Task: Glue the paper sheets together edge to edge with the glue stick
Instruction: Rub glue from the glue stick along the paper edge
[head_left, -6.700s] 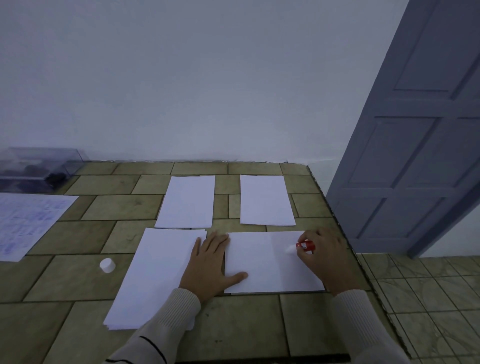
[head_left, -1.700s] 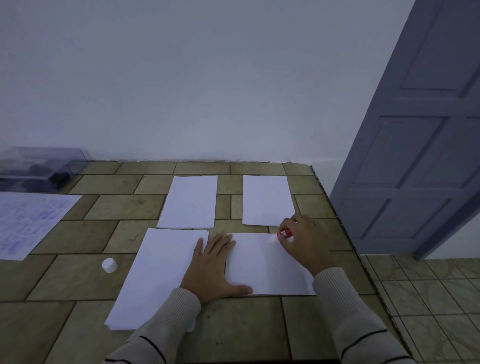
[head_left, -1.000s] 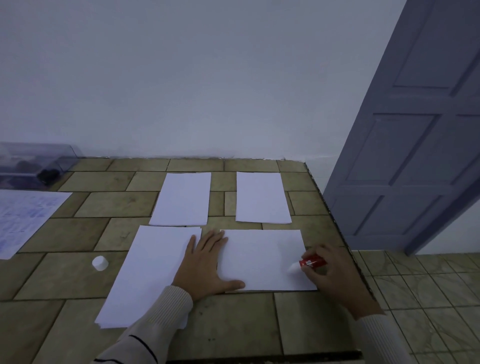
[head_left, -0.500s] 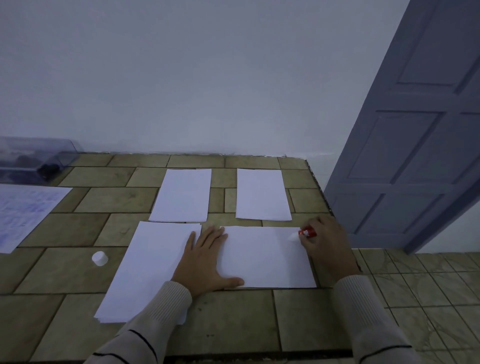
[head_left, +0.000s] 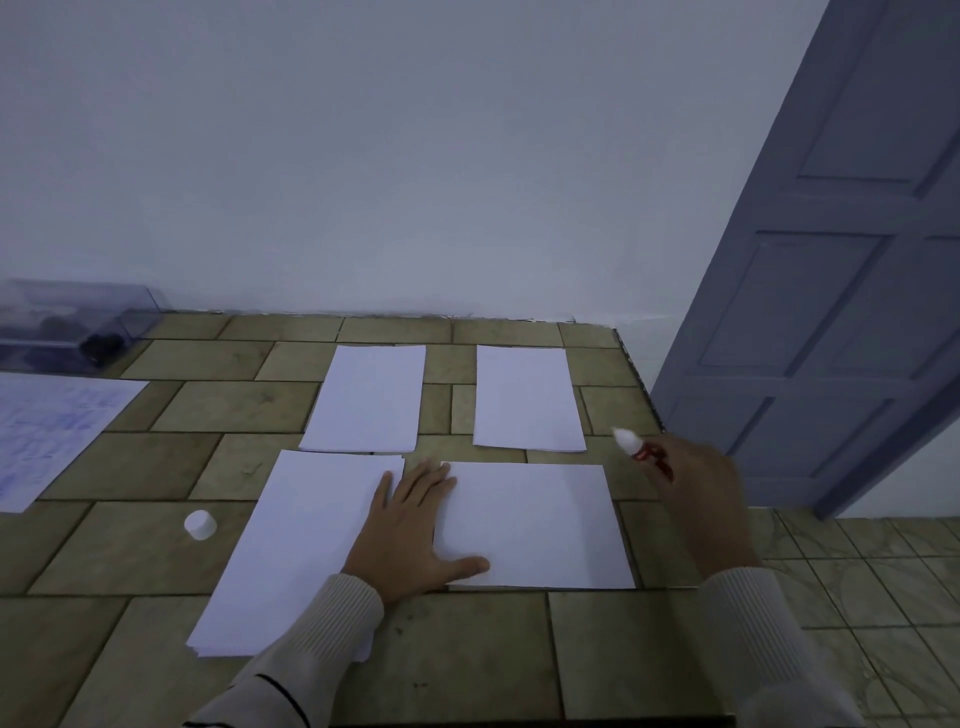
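A white sheet (head_left: 540, 525) lies flat on the tiled table (head_left: 156, 467) in front of me. My left hand (head_left: 410, 530) presses its left edge with straight fingers, partly over a paper stack (head_left: 301, 551) to the left. My right hand (head_left: 696, 488) grips a red glue stick (head_left: 636, 448), its white tip pointing up-left, lifted off the sheet beyond the sheet's far right corner. Two more white sheets lie behind: one at centre (head_left: 369, 397), one to the right (head_left: 524, 397).
The glue stick's white cap (head_left: 200, 525) stands on the table left of the stack. A printed sheet (head_left: 47, 431) lies at far left, with a clear plastic box (head_left: 67, 325) behind it. The table's right edge (head_left: 639, 384) drops off beside a grey-blue door (head_left: 831, 312).
My right hand has lifted the glue stick off the near sheet's right edge and moved it right, off the paper. My left hand stays pressing the sheet.
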